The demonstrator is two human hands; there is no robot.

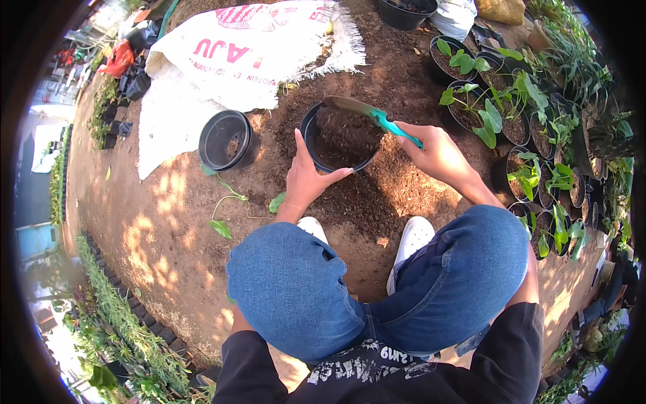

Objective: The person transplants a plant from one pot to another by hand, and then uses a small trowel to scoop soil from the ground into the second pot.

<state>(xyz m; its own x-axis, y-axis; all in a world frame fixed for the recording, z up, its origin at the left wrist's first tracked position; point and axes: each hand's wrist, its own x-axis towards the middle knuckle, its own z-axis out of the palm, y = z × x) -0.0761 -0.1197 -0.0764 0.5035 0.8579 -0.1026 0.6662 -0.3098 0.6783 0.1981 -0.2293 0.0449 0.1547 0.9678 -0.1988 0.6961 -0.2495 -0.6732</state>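
Observation:
A black plastic plant pot [309, 132] stands on the soil in front of me. My left hand [309, 171] rests against its near left side, thumb and fingers spread along the rim. In my right hand [431, 149] is the turquoise handle of a garden trowel [386, 121]. The trowel's blade is tilted over the pot, and dark, loose soil [348, 126] falls or slides from it into the pot. To the left stands a second black pot [225, 140], with a little soil visible inside. A leafy cutting [224, 199] lies on the ground near it.
A white woven sack [217, 76] with red print lies beyond the pots. Several potted leafy plants [484, 108] crowd the right side. At the far edge are another black pot [406, 17] and a white bag [454, 17]. A brick-edged plant bed [126, 303] runs along the left.

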